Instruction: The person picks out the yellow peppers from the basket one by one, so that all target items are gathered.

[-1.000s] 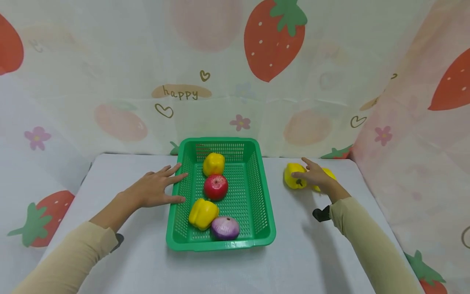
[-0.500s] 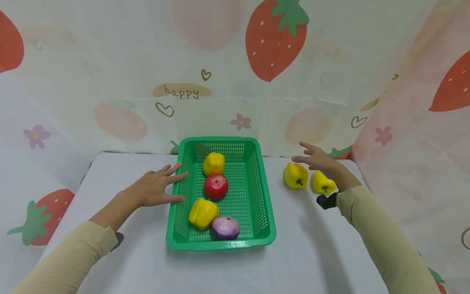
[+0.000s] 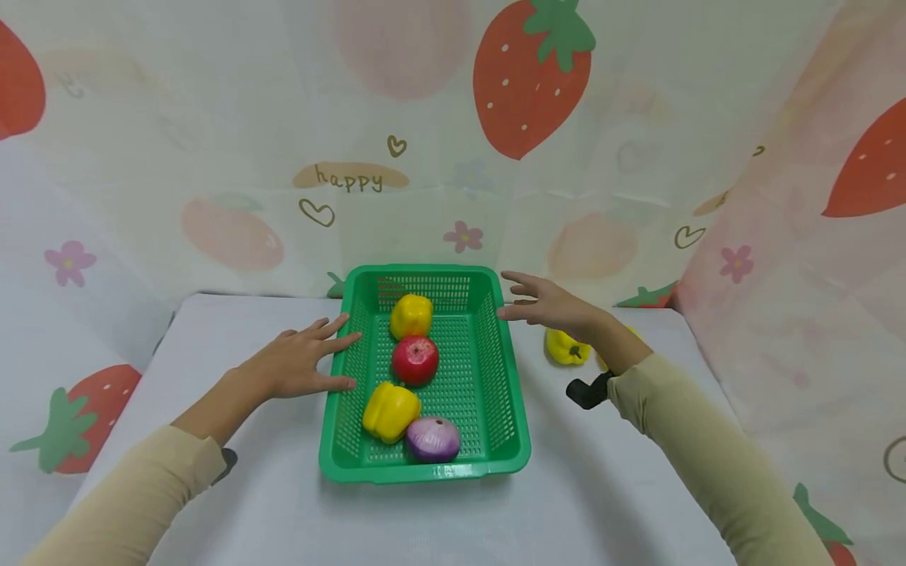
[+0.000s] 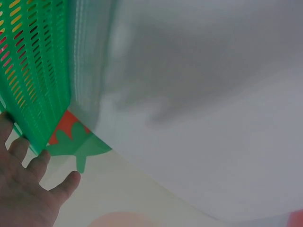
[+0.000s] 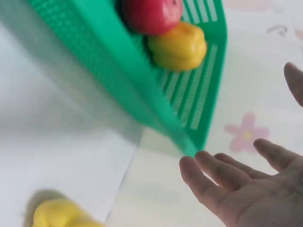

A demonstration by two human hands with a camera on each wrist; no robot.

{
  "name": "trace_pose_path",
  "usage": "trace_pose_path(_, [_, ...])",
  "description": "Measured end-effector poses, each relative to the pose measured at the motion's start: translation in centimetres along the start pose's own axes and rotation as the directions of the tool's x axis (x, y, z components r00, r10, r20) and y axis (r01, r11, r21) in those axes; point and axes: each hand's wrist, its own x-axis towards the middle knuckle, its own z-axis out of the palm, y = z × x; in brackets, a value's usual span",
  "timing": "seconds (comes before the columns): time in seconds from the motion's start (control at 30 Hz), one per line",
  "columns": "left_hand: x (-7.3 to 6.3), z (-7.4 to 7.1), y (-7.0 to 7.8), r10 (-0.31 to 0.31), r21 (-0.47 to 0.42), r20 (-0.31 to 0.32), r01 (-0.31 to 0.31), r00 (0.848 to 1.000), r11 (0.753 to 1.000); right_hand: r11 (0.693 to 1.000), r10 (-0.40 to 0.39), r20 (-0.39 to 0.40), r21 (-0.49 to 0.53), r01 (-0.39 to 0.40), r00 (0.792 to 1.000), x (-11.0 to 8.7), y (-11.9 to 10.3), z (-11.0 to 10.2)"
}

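Spreading its fingers at nine o'clock on the green basket (image 3: 382,474), your left hand (image 3: 300,363) sits across from your right hand (image 3: 552,305), fingers parted near two o'clock; a red fruit (image 3: 414,360) lies centrally inside, a purple onion (image 3: 433,440) at six, a yellow pepper (image 3: 564,347) on the table (image 3: 297,519) at three.

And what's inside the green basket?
Inside the green basket: a yellow pepper at the far end, a red fruit, a nearer yellow pepper and a purple onion. What's right beneath them is covered.

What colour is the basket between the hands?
The basket is green, walls and floor alike; the head view shows it best.
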Motion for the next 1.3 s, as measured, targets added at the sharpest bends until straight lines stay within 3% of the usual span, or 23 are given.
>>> trace_pose_path(0.2, [-0.1,-0.1,0.1,0.002,-0.001,-0.003,-0.002,1.000,1.000,0.999,-0.002,0.075,-0.032,0.005,0.997,0.9,-2.1,3.0])
trace_pose_path(0.47, [-0.1,0.0,0.1,0.003,0.000,-0.005,-0.003,1.000,1.000,1.000,-0.017,0.179,-0.013,0.019,0.984,2.1,-3.2,6.7])
trace_pose_path(0.73, [0.0,0.0,0.2,0.006,-0.001,-0.007,-0.006,1.000,1.000,0.999,-0.042,0.319,-0.018,0.051,0.947,2.9,-3.7,9.6])
trace_pose_path(0.87, [0.0,0.0,0.1,0.002,-0.004,-0.010,-0.002,1.000,1.000,0.998,-0.051,0.351,-0.021,0.063,0.935,3.6,-3.7,10.7])
trace_pose_path(1.3, [-0.1,0.0,-0.1,0.011,-0.005,-0.008,-0.011,1.000,1.000,0.986,0.040,0.449,-0.161,0.036,0.893,5.5,-3.6,13.4])
